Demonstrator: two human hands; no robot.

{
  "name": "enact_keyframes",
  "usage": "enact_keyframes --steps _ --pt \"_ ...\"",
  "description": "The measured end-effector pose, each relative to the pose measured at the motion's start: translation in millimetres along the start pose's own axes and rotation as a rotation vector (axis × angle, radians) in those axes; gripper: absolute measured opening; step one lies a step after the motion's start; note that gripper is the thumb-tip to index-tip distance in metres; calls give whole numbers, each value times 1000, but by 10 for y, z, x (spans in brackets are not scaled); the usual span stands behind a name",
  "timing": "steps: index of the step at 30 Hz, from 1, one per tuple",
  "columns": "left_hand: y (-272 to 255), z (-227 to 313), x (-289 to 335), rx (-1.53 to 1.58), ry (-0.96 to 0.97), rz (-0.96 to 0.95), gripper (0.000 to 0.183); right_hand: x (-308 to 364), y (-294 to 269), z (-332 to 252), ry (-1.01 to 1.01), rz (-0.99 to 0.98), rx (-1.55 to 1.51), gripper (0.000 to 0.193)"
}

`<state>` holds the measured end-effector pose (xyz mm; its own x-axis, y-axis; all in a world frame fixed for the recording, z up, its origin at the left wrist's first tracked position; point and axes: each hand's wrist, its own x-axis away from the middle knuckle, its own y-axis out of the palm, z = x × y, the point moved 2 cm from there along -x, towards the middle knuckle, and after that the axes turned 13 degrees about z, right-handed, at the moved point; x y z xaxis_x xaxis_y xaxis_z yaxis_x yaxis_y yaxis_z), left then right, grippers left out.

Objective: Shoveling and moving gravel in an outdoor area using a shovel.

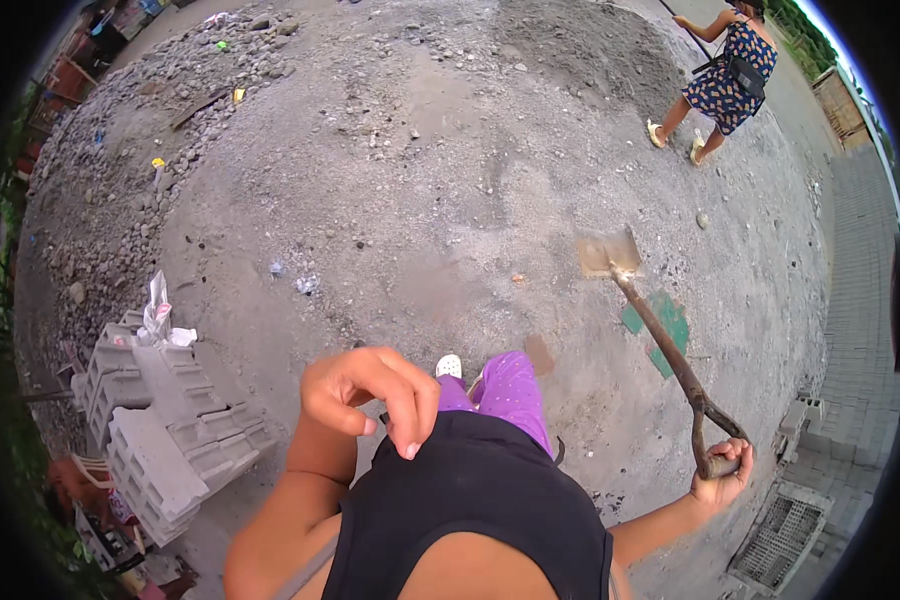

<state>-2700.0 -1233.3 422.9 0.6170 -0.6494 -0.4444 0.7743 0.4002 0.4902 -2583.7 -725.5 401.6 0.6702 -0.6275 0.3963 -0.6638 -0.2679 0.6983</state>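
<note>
Out to my right, my right hand (722, 470) is closed round the grip of a shovel (672, 348). Its wooden shaft forks into a triangular handle. The flat metal blade (606, 254) rests on the gravelly ground ahead of me, dusted with grey grit. My left hand (370, 395) is raised in front of my torso, bent at the elbow. Its fingers curl loosely, with a gap to the thumb, and nothing shows in them.
Grey hollow blocks (165, 440) are stacked at my left, with a white plastic bag (157, 312) on top. Rubble (140, 190) spreads at the far left. Another person (735, 75) holds a long handle at the far right. A grey crate (780, 535) lies beside a block wall (865, 260).
</note>
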Motion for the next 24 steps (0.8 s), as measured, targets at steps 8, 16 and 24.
enact_keyframes --steps 8,16,24 --pt "-1359 -64 -458 22 -98 221 26 -1869 512 1649 110 621 -140 12" --pt "-2936 142 -1292 -195 -299 948 31 -3815 1981 2364 48 639 -265 19" --pt "-4450 171 -3101 -109 -277 976 36 -5355 3094 3106 116 553 57 17"
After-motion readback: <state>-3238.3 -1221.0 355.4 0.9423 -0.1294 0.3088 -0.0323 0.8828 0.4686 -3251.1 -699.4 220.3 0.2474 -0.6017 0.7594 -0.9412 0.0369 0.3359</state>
